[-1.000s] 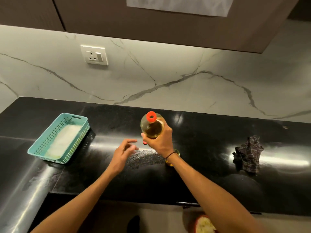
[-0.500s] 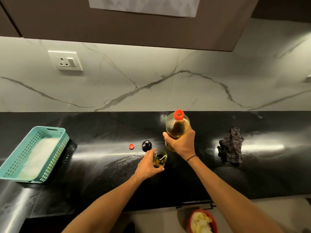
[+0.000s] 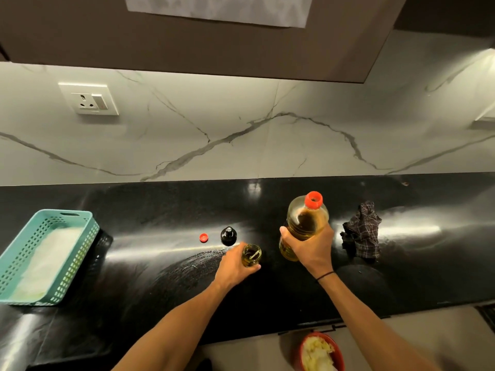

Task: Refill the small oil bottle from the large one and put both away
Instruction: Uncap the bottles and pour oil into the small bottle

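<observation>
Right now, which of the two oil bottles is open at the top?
The small oil bottle in the left hand; its mouth is uncovered. The large oil bottle has red at its top.

Two bare forearms showed, no sleeves visible up to frame edge. Left hand (image 3: 235,266) wore no ring, no watch, no band. Right hand (image 3: 312,249) likewise ringless; thin black cord bracelet (image 3: 325,276) circled right wrist.

A home kitchen. A glossy black table (image 3: 401,263) runs below a veined marble backsplash (image 3: 241,124), with dark wall cabinets (image 3: 187,36) at twelve o'clock. A wall socket (image 3: 89,99) sits at ten o'clock.
</observation>
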Demonstrator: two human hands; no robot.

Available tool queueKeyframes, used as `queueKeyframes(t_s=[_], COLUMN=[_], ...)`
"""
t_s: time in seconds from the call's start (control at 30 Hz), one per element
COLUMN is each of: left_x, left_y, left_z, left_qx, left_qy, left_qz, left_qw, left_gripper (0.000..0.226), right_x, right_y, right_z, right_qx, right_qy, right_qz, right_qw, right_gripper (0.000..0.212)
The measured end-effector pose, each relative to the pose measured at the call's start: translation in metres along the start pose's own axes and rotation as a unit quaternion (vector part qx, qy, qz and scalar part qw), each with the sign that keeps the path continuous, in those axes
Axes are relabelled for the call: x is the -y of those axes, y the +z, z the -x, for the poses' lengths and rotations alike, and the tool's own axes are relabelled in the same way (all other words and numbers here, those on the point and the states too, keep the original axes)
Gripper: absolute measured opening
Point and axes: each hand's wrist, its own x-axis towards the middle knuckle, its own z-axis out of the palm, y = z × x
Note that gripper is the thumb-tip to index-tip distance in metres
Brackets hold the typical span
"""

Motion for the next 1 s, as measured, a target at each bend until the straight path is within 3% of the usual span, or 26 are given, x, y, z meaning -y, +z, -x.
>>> queueKeyframes(t_s=[0.17, 0.43, 0.57, 0.7, 0.77, 1.0], left_x=[-0.006, -0.017, -0.013, -0.016, -0.017, -0.020], left_y=[-0.017, -0.092, -0.127, -0.149, -0.182, -0.196], left_z=[0.018, 0.050, 0.057, 0.053, 0.086, 0.084], left_qx=[-0.041, -0.159, -0.192, -0.196, -0.261, -0.278], left_qy=[0.034, 0.088, 0.094, 0.105, 0.077, 0.083], left_qz=[0.001, -0.021, -0.042, -0.070, -0.077, -0.065], left_qw=[0.999, 0.983, 0.976, 0.972, 0.959, 0.955], left_gripper=[0.053, 0.053, 0.057, 0.057, 0.057, 0.049], right_x=[-0.003, 0.007, 0.012, 0.016, 0.054, 0.069], right_y=[0.005, 0.028, 0.042, 0.055, 0.071, 0.085], right_z=[0.008, 0.019, 0.016, 0.007, 0.013, 0.004], right_qx=[0.011, 0.099, 0.176, 0.200, 0.228, 0.221], right_qy=[-0.005, -0.057, -0.094, -0.113, -0.173, -0.227], right_qz=[0.030, 0.077, 0.137, 0.197, 0.200, 0.280], right_qw=[0.999, 0.990, 0.970, 0.953, 0.937, 0.906], right_gripper=[0.064, 0.064, 0.064, 0.065, 0.068, 0.069])
